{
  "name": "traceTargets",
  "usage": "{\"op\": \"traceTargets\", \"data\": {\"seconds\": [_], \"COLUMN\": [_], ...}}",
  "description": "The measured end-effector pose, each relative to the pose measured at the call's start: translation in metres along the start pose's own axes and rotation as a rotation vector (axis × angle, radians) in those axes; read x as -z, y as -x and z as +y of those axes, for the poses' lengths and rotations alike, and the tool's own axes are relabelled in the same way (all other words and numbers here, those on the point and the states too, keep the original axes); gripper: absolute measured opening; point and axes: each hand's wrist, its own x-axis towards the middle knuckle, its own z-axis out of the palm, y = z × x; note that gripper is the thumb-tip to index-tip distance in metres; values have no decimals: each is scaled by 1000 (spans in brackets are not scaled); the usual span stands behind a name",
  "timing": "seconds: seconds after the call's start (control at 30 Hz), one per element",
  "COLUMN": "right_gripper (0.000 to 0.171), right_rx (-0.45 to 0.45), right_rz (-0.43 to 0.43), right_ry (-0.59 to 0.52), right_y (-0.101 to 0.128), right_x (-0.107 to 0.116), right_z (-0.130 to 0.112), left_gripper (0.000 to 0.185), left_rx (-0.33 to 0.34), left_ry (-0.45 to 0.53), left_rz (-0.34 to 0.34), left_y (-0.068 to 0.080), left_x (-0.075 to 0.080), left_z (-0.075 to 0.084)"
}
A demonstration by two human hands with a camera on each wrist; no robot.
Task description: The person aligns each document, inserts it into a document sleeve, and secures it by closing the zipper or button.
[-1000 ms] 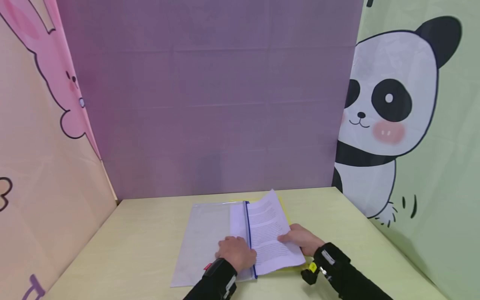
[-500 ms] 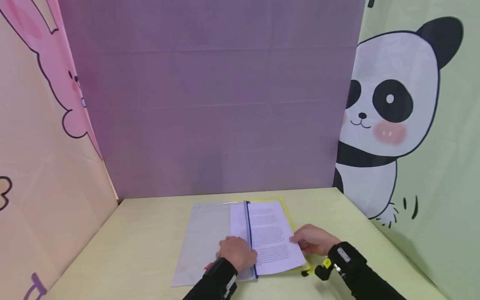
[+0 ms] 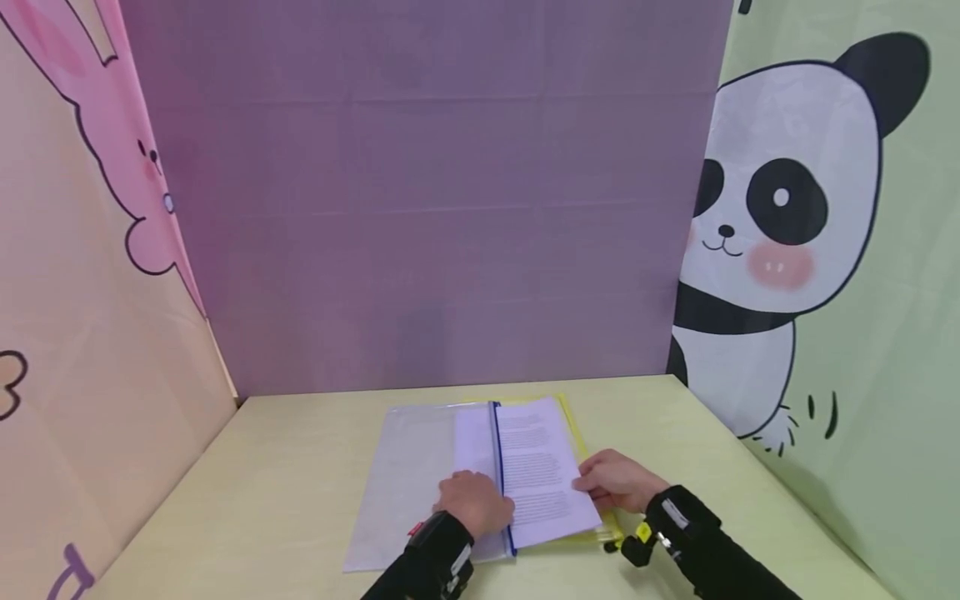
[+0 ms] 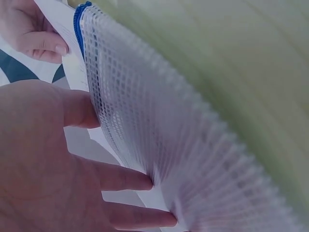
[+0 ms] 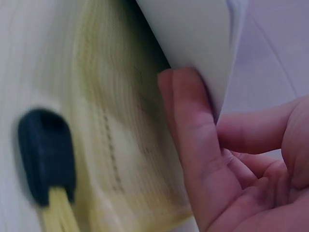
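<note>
A clear mesh zip pouch (image 3: 401,467) with a blue zipper edge (image 3: 498,467) lies on the table. My left hand (image 3: 474,502) rests on it beside the zipper; in the left wrist view its fairly straight fingers (image 4: 123,179) touch the mesh. Printed paper (image 3: 540,475) lies partly inside the pouch, its left part showing through the clear side. With thumb and fingers, my right hand (image 3: 621,481) pinches the paper's right edge, lifted a little in the right wrist view. Under the paper lies a yellow zip pouch (image 3: 576,429), mostly covered.
A black zipper pull (image 5: 46,154) on a yellow cord lies beside the yellow pouch. The light wood table (image 3: 285,483) meets a purple wall cloth (image 3: 435,208) at the back. Printed cloths with a pink figure and a panda (image 3: 787,250) hang at the sides.
The paper's raised top corner has come down flat. My right hand went right, then came back left, and the paper has shifted slightly left into the pouch. My left hand stays put.
</note>
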Motion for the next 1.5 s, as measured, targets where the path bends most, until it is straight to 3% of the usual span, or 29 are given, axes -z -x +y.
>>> {"op": "traceTargets", "data": {"seconds": [0.4,0.87,1.23,1.5], "right_gripper": [18,20,18,17], "right_rx": [11,-27,-43,3], "right_rz": [22,24,98,32], "right_ry": [28,22,80,88], "right_y": [-10,-10,-9,-11], "right_x": [-19,-8,-18,-28], "right_z": [-1,-1,-2,-4], "left_gripper": [58,58,54,53], "left_rx": [41,49,31,53], "left_ry": [-22,-31,8,-14], "left_rz": [6,9,-7,-2], "left_y": [-2,-4,3,5], "left_x": [-2,-3,-1,0], "left_z": [3,3,3,6]}}
